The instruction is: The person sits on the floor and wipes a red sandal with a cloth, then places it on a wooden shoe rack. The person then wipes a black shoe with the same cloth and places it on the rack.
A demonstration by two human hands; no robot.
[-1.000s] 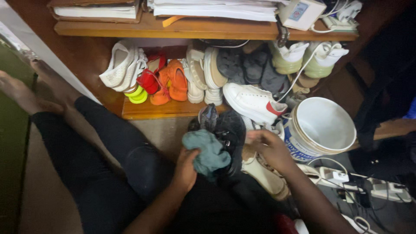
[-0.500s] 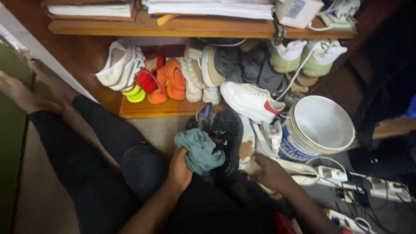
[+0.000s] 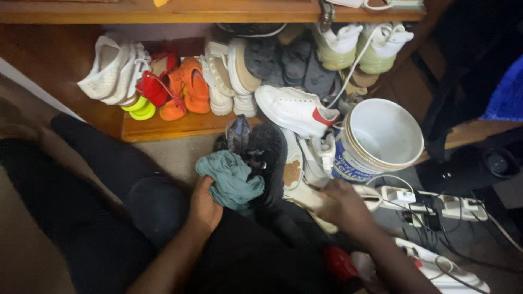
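Head view: with the crumpled teal cloth (image 3: 231,179) clenched in the left hand (image 3: 204,207) and the right hand (image 3: 343,206) closed on the pale shoe sole (image 3: 305,197), the tilted white plastic bucket (image 3: 381,139) just beside could be knocked.

One labelled container shows — a white plastic bucket (image 3: 381,139) lying tipped on the floor at the right, its open mouth turned up toward the camera and its pale inside bare. A printed label (image 3: 351,166) wraps the outside wall below the rim: a blue band with white and lighter lettering, curved with the wall, of which only the lower left part is visible. The bucket rests just beside white sneakers on its left and above the white power strips on the floor. No screen or sign appears elsewhere — the things on the wooden shelf edge at the top are cropped too far to tell.
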